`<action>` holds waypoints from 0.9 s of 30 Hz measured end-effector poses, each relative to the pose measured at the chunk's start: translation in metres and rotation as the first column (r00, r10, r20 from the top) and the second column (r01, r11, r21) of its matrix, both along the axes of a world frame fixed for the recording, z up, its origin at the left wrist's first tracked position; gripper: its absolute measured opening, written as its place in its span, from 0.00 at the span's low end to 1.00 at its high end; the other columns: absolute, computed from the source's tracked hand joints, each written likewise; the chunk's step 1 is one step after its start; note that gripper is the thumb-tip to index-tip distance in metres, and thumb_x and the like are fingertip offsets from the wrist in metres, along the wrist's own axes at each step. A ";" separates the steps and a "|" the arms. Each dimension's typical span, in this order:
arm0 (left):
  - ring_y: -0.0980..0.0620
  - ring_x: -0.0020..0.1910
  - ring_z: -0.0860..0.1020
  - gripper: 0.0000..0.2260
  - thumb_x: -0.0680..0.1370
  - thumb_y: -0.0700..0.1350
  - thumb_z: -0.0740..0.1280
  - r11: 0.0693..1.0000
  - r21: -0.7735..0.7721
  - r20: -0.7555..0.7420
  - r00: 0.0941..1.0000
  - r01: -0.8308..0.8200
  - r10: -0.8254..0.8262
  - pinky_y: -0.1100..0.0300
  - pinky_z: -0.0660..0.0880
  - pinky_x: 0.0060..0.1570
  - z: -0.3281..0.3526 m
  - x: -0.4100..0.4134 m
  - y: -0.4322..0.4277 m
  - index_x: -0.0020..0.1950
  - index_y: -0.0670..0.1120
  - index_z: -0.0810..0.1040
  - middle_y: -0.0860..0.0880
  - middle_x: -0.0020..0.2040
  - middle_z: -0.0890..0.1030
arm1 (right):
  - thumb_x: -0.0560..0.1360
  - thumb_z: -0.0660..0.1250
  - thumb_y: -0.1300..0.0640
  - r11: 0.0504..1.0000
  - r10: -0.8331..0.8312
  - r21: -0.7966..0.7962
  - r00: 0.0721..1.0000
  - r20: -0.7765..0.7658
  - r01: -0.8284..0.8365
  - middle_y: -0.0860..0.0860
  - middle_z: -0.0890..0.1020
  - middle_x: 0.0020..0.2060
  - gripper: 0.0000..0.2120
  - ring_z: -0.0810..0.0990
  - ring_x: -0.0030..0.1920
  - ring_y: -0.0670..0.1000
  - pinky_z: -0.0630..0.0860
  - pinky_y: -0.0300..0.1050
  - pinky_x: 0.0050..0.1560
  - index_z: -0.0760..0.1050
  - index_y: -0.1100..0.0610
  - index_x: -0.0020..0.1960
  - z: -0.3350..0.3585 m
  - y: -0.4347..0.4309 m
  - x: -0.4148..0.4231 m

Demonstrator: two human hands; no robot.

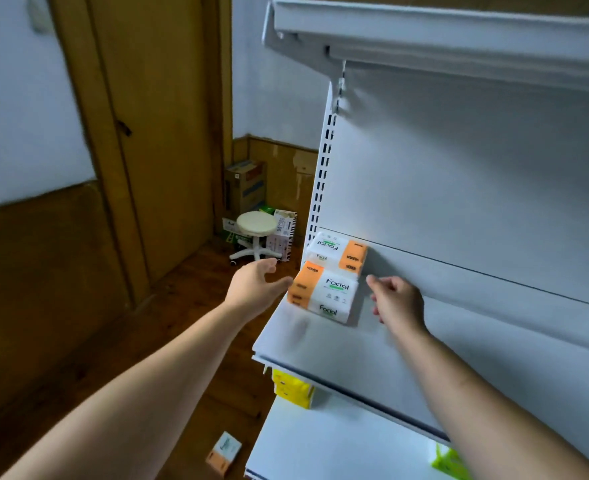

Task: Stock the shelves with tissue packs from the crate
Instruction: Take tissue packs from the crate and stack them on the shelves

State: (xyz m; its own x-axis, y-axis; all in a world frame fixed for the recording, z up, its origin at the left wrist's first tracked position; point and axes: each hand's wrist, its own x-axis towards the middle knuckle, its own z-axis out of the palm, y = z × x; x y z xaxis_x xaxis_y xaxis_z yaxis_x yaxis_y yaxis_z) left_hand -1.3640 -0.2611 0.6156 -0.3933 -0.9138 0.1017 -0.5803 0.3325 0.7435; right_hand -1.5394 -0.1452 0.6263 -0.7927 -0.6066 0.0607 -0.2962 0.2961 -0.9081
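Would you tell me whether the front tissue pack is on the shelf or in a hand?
On the shelf: the front tissue pack lies flat there, with the left hand and right hand open beside it.

Glossy plastic-wrapped tissue packs [324, 295] on smooth matt white metal shelf [327, 351]; wooden floor [189, 292].

A small shop room with store shelves.
White metal shelves [320, 348] hang on a post [322, 174] full of slots, like in a store. Tissue packs [334, 289] sit on one. Cardboard boxes [246, 185] and a round stool [256, 223] stand in the corner by a wooden door [154, 133].
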 end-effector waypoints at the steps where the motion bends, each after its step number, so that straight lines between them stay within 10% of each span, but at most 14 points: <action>1: 0.51 0.65 0.73 0.26 0.75 0.53 0.68 0.999 -0.011 -0.004 1.000 -0.030 0.030 0.54 0.70 0.64 0.003 0.006 0.009 0.70 0.46 0.69 0.48 0.66 0.75 | 0.74 0.66 0.55 0.998 0.046 -0.035 0.999 0.029 -0.045 0.51 0.78 0.31 0.10 0.76 0.30 0.52 0.74 0.47 0.37 0.73 0.53 0.34 0.004 0.002 0.007; 13: 0.55 0.55 0.77 0.18 0.77 0.49 0.67 0.856 0.087 -0.062 0.855 -0.509 0.515 0.65 0.75 0.50 -0.030 0.178 0.173 0.65 0.46 0.75 0.49 0.59 0.79 | 0.78 0.62 0.55 0.634 0.756 -0.008 0.617 0.219 -0.773 0.51 0.80 0.41 0.06 0.78 0.37 0.48 0.75 0.38 0.35 0.77 0.54 0.48 -0.020 0.051 0.191; 27: 0.59 0.51 0.74 0.17 0.78 0.50 0.65 0.519 0.194 0.043 0.535 -0.833 0.844 0.66 0.71 0.48 -0.089 0.347 0.340 0.65 0.48 0.74 0.50 0.58 0.79 | 0.76 0.64 0.59 0.222 0.866 0.162 0.271 0.420 -0.962 0.52 0.79 0.37 0.06 0.76 0.32 0.49 0.75 0.45 0.39 0.75 0.53 0.40 -0.112 0.134 0.374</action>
